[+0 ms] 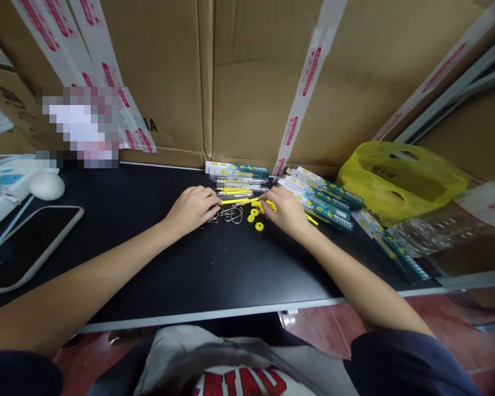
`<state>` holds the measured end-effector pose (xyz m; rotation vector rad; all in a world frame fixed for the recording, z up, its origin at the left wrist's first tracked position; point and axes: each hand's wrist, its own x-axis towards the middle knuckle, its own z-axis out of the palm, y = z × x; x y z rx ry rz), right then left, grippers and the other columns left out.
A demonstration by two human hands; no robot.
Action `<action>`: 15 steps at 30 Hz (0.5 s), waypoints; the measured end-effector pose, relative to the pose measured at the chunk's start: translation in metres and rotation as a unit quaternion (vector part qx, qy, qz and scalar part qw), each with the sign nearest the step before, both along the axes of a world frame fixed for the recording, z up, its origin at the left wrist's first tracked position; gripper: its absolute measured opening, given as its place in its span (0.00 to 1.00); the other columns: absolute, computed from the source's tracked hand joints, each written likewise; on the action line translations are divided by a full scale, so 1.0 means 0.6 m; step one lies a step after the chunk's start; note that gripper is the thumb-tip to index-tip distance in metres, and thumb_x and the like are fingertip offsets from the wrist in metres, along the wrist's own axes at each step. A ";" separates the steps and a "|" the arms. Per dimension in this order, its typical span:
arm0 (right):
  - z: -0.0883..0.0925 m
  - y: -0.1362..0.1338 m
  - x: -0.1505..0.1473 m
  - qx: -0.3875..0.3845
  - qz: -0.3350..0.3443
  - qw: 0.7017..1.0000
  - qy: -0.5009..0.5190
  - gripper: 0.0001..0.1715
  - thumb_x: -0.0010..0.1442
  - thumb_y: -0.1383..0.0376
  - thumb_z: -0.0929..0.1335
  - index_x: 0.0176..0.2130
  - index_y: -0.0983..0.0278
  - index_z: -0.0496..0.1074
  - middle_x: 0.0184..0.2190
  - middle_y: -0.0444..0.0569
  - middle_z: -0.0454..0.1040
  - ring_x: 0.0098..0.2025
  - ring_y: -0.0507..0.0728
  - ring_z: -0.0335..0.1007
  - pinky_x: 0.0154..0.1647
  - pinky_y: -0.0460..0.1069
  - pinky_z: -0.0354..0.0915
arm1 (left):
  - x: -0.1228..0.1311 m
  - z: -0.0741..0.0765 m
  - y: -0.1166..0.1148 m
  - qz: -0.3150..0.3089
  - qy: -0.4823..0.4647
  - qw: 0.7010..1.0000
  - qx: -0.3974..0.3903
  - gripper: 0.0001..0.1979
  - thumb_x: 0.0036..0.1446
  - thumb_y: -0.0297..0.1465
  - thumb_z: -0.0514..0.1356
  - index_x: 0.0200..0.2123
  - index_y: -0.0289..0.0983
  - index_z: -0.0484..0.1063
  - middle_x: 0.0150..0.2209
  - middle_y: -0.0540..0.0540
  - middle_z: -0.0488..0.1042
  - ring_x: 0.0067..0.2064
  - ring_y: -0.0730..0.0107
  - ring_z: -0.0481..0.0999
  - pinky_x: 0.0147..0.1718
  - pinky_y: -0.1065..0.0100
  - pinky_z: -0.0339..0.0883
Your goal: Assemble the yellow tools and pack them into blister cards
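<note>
My left hand (194, 210) is over the middle of the black table, its fingers curled and closed at one end of a thin yellow stick (234, 202). On the other side my right hand (287, 213) pinches at the stick's right end, above a small pile of yellow parts (269, 206). Silver wire clips or hooks (232, 214) lie between the hands. Several small yellow rings (259, 226) are close by my right fingers. Just behind, clear tubes (241, 184) with yellow pieces lie side by side. The fingertips are partly hidden, so the exact grip is unclear.
Slim printed boxes (328, 206) are stacked behind my right hand, with more at the right. A yellow plastic bag (363, 187) and clear wrap (416, 234) occupy the right end. A phone (33, 247) lies at left. Large cardboard cartons (247, 82) wall off the back.
</note>
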<state>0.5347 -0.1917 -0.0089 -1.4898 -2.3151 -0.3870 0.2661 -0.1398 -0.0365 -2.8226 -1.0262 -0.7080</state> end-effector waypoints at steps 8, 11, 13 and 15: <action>-0.020 0.003 -0.012 -0.006 0.069 0.997 -0.031 0.10 0.63 0.66 0.64 0.35 0.65 0.75 0.33 0.51 0.75 0.36 0.58 0.65 0.38 0.51 0.57 | 0.010 -0.003 -0.011 -0.010 0.009 1.000 0.025 0.10 0.63 0.32 0.54 0.40 0.38 0.75 0.39 0.45 0.76 0.41 0.61 0.71 0.42 0.60 0.62; -0.019 -0.005 -0.020 -0.010 0.079 0.996 -0.048 0.10 0.63 0.66 0.64 0.36 0.65 0.75 0.33 0.51 0.75 0.36 0.58 0.65 0.37 0.50 0.57 | 0.005 -0.003 -0.006 0.032 0.007 0.999 0.037 0.11 0.63 0.32 0.54 0.42 0.38 0.75 0.40 0.44 0.76 0.40 0.61 0.71 0.40 0.61 0.62; -0.015 -0.008 -0.021 -0.005 0.074 0.996 -0.049 0.11 0.64 0.65 0.64 0.36 0.66 0.75 0.33 0.52 0.74 0.36 0.58 0.65 0.37 0.50 0.57 | 0.000 -0.002 0.001 0.059 0.002 0.998 0.032 0.11 0.63 0.33 0.54 0.42 0.38 0.75 0.40 0.44 0.76 0.40 0.61 0.71 0.39 0.61 0.62; -0.013 -0.008 -0.021 -0.003 0.069 0.996 -0.048 0.11 0.64 0.66 0.64 0.36 0.66 0.75 0.33 0.52 0.74 0.36 0.58 0.64 0.37 0.51 0.56 | -0.005 -0.001 0.008 0.076 -0.009 0.997 0.022 0.12 0.63 0.34 0.54 0.42 0.38 0.75 0.39 0.44 0.76 0.39 0.61 0.71 0.38 0.61 0.63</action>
